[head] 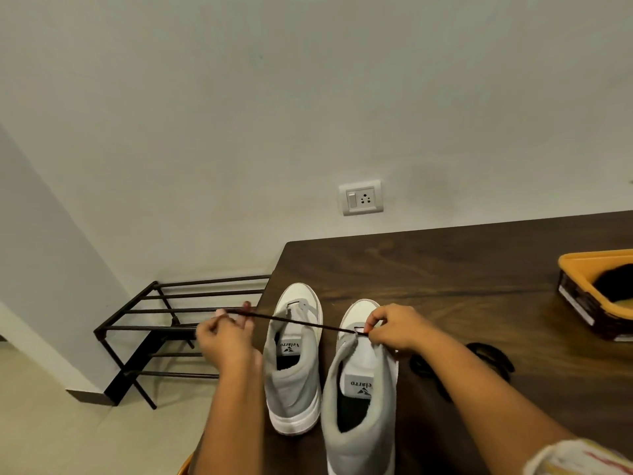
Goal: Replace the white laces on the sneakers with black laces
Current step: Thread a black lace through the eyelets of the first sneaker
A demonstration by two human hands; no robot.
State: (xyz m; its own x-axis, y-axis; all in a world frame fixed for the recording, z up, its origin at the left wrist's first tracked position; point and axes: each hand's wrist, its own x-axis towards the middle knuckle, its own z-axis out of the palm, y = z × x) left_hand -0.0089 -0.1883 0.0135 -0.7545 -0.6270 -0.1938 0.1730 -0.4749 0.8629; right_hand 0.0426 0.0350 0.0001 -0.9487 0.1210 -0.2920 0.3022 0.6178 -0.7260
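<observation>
Landmark: the nearer sneaker (363, 416), grey and white, standing upright on the dark wooden table (445, 269) with its toe pointing away from the camera. Its opening shows a white insole label (359, 385).

A second sneaker (296, 358) stands just left of it, parallel and slightly farther out, with a matching label inside.

The black lace (298, 322) is stretched taut. It runs from the front of the nearer sneaker's throat leftward, passing above the second sneaker and out past the table edge.

The right hand (390, 327) is at the nearer sneaker's throat, fingers curled and pinching the lace where it meets the shoe. The left hand (226, 341), left of both sneakers, has its fingers curled round the other end of the lace.

Container: an orange-rimmed box (582, 303) stands well to the right of the nearer sneaker. It holds a dark mass (616, 286) (contents not identifiable — partly cut off by the frame).

A dark coil (493, 358) lies on the table right of the nearer sneaker, beyond the right forearm.

A black metal rack (164, 323) stands on the floor — left of the sneakers. A wall socket (361, 197) is above them.
</observation>
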